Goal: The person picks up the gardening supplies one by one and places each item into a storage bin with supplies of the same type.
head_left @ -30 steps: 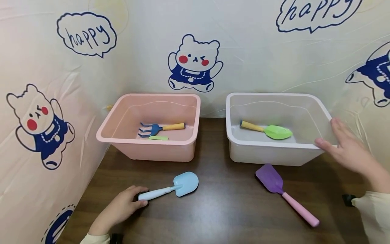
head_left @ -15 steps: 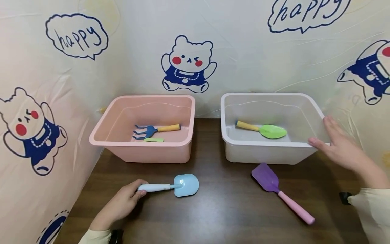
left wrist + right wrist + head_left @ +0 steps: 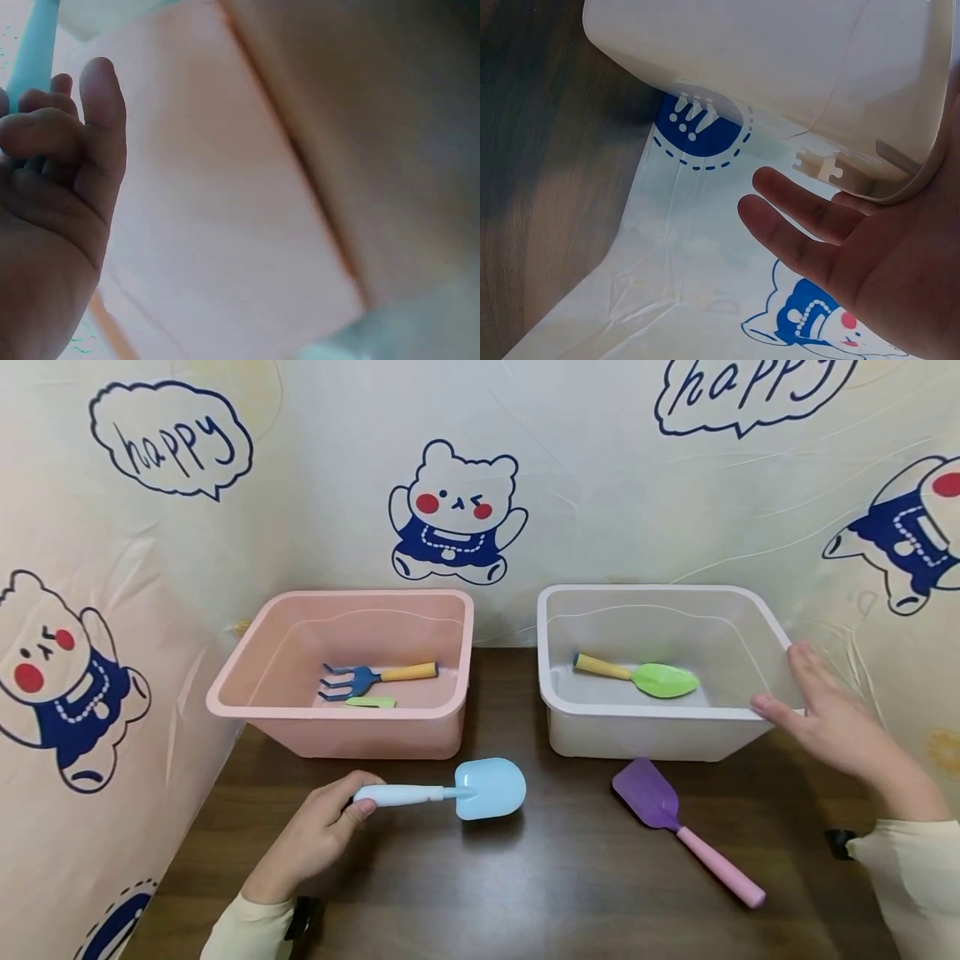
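My left hand [image 3: 318,831] pinches the handle end of a light blue toy shovel [image 3: 491,789] and holds it above the table; a shadow lies under its blade. In the left wrist view the shovel's handle [image 3: 34,56] passes up between the fingers. My right hand [image 3: 843,722] rests at the front right corner of the white bin [image 3: 652,735], thumb on the rim. The right wrist view shows straight fingers [image 3: 802,251] beneath the bin's rim. Just in front of that bin lies a purple spatula-shaped shovel [image 3: 648,795] with a pink handle.
A pink bin [image 3: 360,735] stands at the left, holding a blue toy rake [image 3: 358,680] with a yellow handle and a small light green piece [image 3: 371,702]. Inside the white bin lies a green trowel [image 3: 663,680]. A printed cloth [image 3: 600,485] hangs behind the brown table [image 3: 555,877].
My left hand has lifted the blue shovel off the table and moved it forward and right, swinging its blade level. My right hand has stayed at the white bin's corner. The view has shifted slightly.
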`<state>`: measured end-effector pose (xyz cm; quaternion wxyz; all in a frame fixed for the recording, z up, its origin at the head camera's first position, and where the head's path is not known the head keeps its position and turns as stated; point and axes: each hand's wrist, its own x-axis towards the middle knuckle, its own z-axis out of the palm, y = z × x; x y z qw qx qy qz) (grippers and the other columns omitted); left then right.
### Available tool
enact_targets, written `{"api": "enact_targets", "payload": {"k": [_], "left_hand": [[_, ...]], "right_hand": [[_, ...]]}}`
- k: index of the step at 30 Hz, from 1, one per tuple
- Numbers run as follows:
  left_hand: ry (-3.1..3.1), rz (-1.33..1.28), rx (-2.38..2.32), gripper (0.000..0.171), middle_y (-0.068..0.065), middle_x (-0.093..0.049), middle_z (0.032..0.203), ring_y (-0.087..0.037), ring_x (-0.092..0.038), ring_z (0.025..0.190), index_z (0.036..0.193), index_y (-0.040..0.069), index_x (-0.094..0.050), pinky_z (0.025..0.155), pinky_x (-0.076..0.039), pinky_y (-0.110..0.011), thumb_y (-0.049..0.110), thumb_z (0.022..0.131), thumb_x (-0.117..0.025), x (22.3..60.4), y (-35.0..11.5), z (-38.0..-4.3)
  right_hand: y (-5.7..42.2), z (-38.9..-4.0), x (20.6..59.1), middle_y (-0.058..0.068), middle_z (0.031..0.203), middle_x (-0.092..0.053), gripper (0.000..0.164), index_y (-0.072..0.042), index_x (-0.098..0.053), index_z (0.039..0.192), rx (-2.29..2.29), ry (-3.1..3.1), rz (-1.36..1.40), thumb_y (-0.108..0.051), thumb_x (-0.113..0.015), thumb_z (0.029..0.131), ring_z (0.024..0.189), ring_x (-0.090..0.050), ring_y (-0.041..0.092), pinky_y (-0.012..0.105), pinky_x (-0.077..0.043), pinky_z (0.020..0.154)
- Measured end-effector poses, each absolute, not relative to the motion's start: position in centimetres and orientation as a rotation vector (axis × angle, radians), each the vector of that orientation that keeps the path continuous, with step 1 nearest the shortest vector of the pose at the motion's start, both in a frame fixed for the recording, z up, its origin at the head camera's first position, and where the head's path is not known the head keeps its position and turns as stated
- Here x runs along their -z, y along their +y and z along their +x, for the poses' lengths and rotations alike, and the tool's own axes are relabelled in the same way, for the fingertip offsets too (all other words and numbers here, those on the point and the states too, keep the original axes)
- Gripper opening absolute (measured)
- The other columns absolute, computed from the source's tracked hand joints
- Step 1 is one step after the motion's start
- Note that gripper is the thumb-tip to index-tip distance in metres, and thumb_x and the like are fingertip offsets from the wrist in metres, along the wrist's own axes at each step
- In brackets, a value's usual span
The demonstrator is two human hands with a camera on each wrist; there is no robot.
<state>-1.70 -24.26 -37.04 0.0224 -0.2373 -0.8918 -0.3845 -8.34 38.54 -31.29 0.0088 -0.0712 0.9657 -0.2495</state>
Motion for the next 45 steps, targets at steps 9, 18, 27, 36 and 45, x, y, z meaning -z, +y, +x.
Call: {"api": "enact_targets", "payload": {"k": [9,18,27,36,45], "left_hand": [[-2.638,-0.878,1.228,0.028,0.012,-0.056,0.086,-0.009,-0.055,0.078,0.113,0.024,-0.064,0.068,-0.044,-0.026,0.002,0.096,-0.065,34.3,-22.1,-2.8],[-2.575,-0.915,1.314,0.027,0.01,-0.053,0.082,-0.009,-0.054,0.073,0.113,0.021,-0.066,0.064,-0.044,-0.026,0.0,0.096,-0.063,32.4,-21.0,-4.6],[-2.625,-0.823,1.36,0.017,0.005,-0.05,0.071,-0.011,-0.052,0.053,0.112,0.016,-0.066,0.049,-0.048,-0.029,0.006,0.098,-0.064,30.0,-19.4,-5.7],[-2.547,-0.766,1.511,0.01,0.0,-0.05,0.067,-0.018,-0.052,0.055,0.108,0.007,-0.068,0.052,-0.049,-0.03,0.007,0.099,-0.063,29.0,-16.5,-7.3],[-2.536,-0.743,1.665,0.012,-0.003,-0.051,0.074,-0.021,-0.052,0.065,0.111,0.009,-0.066,0.059,-0.044,-0.031,0.014,0.101,-0.061,28.5,-12.2,-8.5]], "right_hand": [[38.6,-8.1,31.2,0.022,0.164,0.014,0.09,0.002,0.004,0.158,0.803,3.008,-0.229,-0.038,-0.055,0.103,0.149,0.012,0.045,0.064,0.006,0.114],[38.4,-8.1,31.2,0.025,0.163,0.014,0.09,0.005,0.004,0.157,0.774,3.013,-0.215,-0.038,-0.054,0.104,0.148,0.012,0.047,0.066,0.005,0.113],[38.5,-8.1,31.3,0.023,0.163,0.014,0.09,0.003,0.004,0.158,0.772,3.015,-0.201,-0.04,-0.054,0.104,0.148,0.011,0.046,0.067,0.004,0.113],[38.4,-8.1,31.2,0.02,0.164,0.014,0.091,0.001,0.004,0.159,0.779,3.009,-0.176,-0.043,-0.054,0.103,0.149,0.012,0.045,0.07,0.002,0.111],[38.5,-8.2,31.4,0.025,0.164,0.011,0.089,0.005,0.001,0.158,0.775,3.034,-0.221,-0.039,-0.054,0.104,0.149,0.009,0.046,0.064,0.004,0.114]]}}
